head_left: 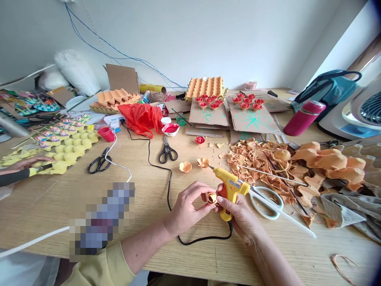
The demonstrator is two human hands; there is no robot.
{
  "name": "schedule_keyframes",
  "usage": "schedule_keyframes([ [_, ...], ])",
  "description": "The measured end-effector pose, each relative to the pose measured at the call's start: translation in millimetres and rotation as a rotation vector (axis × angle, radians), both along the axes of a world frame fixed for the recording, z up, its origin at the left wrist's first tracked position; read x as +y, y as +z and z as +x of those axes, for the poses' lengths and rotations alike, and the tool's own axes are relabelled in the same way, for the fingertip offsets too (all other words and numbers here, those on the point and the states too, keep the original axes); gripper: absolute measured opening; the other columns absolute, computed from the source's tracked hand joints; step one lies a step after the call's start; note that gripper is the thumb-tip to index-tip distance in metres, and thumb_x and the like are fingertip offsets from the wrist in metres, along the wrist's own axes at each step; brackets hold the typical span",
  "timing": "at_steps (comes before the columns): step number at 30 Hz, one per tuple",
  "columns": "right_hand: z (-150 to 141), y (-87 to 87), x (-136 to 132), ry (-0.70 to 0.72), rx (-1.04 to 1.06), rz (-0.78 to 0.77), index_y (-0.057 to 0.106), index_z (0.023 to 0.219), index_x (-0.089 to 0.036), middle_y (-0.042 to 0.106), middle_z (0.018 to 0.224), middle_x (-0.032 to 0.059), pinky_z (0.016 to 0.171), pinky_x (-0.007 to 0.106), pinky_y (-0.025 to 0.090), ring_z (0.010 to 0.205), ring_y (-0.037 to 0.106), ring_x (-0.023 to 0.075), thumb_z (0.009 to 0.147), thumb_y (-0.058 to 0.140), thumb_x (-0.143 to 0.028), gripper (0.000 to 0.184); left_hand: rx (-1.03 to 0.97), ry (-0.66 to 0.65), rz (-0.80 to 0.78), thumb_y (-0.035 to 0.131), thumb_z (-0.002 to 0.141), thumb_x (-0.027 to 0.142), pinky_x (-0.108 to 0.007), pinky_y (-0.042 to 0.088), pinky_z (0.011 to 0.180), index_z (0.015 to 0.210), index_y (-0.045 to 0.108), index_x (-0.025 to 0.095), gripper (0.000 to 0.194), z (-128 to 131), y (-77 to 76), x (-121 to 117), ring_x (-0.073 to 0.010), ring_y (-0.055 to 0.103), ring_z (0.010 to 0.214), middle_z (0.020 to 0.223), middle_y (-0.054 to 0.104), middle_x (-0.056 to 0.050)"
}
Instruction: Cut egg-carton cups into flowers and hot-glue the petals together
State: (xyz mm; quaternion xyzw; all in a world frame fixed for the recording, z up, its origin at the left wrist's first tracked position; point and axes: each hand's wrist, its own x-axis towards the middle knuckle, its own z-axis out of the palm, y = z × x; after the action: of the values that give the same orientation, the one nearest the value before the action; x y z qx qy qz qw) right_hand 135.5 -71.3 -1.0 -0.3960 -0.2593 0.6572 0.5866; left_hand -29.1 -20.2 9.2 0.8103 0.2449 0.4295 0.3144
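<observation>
Between the fingertips of my left hand (pixel 187 206) is a small rolled flower (pixel 211 198) of orange egg-carton pulp. My right hand (pixel 242 216) is wrapped round a yellow hot glue gun (pixel 230 184), and its thumb touches the flower too. The gun's nozzle points up and left, and a long white glue stick (pixel 293 218) sticks out behind it. Just beyond my hands, two open orange pulp cups (pixel 185 167) shaped like blossoms lie on the table. A red painted flower (pixel 199 140) sits farther back.
Orange carton scraps (pixel 253 159) heap at the right beside white-handled scissors (pixel 268 202). Black scissors (pixel 168 151) lie mid-table. Red flowers stand on cardboard (pixel 208 115) at the back. A pink bottle (pixel 304 118) is at right; another person's hand (pixel 31 162) works at left. The gun's black cord (pixel 168 186) crosses the table.
</observation>
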Motion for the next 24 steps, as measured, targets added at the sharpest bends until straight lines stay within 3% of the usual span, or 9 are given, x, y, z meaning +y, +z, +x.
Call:
schedule_keyframes([
  [24,0.1,-1.5,0.0,0.004,0.005,0.001,0.064,0.093,-0.022,0.065,0.079,-0.0006,0.063,0.025,0.048,0.063,0.057,0.0116,0.066,0.090,-0.036,0.039,0.010,0.001,0.027,0.069,0.085,0.010,-0.027,0.056,0.078,0.104,0.064,0.019,0.021,0.4,-3.0,0.1,-0.0160,0.067,0.089,0.096,0.067,-0.005],
])
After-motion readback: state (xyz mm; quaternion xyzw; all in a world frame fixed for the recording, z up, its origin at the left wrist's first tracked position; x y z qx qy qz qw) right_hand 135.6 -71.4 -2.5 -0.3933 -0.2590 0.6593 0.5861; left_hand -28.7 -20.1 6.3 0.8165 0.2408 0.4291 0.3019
